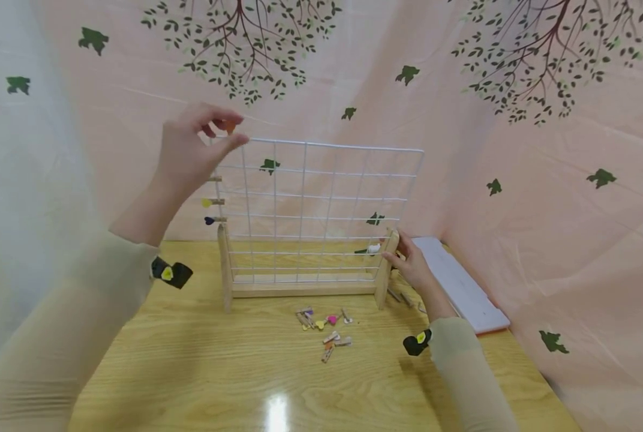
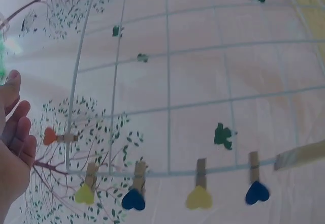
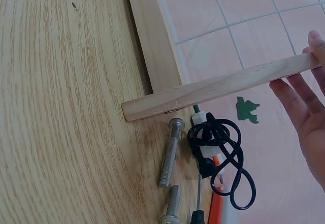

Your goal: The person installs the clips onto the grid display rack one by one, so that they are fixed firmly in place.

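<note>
A white wire grid (image 1: 304, 180) stands upright in a wooden stand (image 1: 300, 290). My left hand (image 1: 189, 144) is raised at the grid's top left corner, thumb and fingers apart. Between them shows a small clothespin with an orange heart (image 2: 49, 136), clipped to the top wire; in the left wrist view the fingers are clear of it. Down the left side wire sit several heart clothespins, including a yellow one (image 2: 199, 197) and a dark blue one (image 2: 257, 192). My right hand (image 1: 415, 270) grips the right wooden upright (image 3: 218, 88) near its top, thumb on one side, fingers on the other.
Several loose clothespins (image 1: 329, 338) lie on the wooden table (image 1: 219, 360) before the stand. Beyond the right upright are bolts (image 3: 170, 155), a coiled black cable (image 3: 238, 153) and a screwdriver (image 3: 198, 216). A long white board (image 1: 456, 282) lies at the right.
</note>
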`<state>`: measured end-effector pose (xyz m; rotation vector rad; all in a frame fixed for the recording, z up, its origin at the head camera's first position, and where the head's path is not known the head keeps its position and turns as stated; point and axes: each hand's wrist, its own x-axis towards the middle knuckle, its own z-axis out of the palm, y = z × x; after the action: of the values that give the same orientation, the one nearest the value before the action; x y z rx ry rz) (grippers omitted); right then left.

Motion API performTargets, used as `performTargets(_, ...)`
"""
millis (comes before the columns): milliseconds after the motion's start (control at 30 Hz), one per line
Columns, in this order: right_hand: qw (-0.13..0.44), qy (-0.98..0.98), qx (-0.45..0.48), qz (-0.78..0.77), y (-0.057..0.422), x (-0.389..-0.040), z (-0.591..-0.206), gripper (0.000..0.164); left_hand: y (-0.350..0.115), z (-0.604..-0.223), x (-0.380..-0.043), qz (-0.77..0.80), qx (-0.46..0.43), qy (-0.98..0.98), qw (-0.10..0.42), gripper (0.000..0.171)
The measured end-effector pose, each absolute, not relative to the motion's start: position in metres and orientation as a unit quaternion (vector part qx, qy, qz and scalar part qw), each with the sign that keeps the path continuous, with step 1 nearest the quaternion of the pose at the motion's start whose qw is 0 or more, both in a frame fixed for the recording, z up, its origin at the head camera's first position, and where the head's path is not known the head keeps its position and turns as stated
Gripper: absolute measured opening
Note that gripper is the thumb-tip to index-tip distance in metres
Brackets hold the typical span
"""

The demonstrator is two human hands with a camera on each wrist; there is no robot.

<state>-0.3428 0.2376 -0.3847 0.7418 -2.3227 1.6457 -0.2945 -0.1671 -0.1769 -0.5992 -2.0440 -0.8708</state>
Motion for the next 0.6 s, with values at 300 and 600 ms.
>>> performTargets(300, 0.102, -0.784, 0.253, 0.557, 0.238, -0.343, -0.385, 0.059, -0.123, -0.278, -0.283, -0.359, -0.306, -0.845, 0.251, 0.036)
performTargets(600, 0.099, -0.78, 0.252, 0.564, 0.239, -0.343, -0.385, 0.058, -0.096, -0.401, -0.284, -0.314, -0.338, -0.882, 0.1, 0.035)
